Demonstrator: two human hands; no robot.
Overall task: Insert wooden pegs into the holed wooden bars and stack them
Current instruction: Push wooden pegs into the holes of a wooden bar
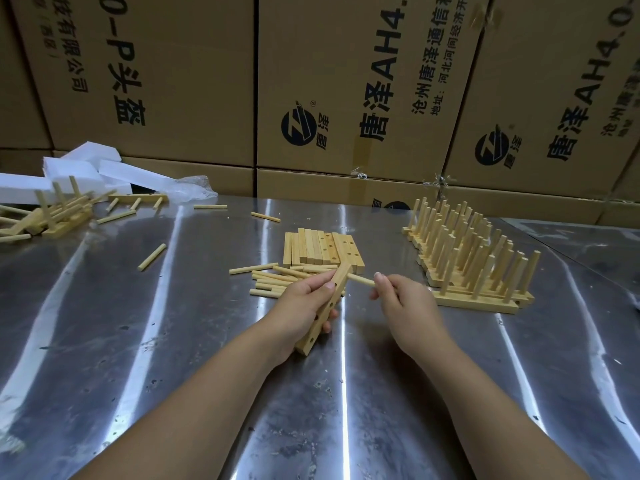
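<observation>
My left hand point(304, 303) grips a holed wooden bar point(323, 315), held slanted over the steel table, its near end low. My right hand point(401, 299) pinches a wooden peg point(360, 279) whose tip meets the bar's upper end, at or in a hole. Behind the hands lies a row of bare holed bars point(322, 247) with a heap of loose pegs point(273, 278) in front of it. To the right stands a stack of bars with upright pegs point(471, 258).
The steel table point(173, 341) carries stray pegs point(152, 257) at the left and middle. At the far left lie more pegged bars point(59, 216) in a jumble, with white foam blocks point(79, 168) behind. Cardboard boxes point(346, 81) wall off the table's back.
</observation>
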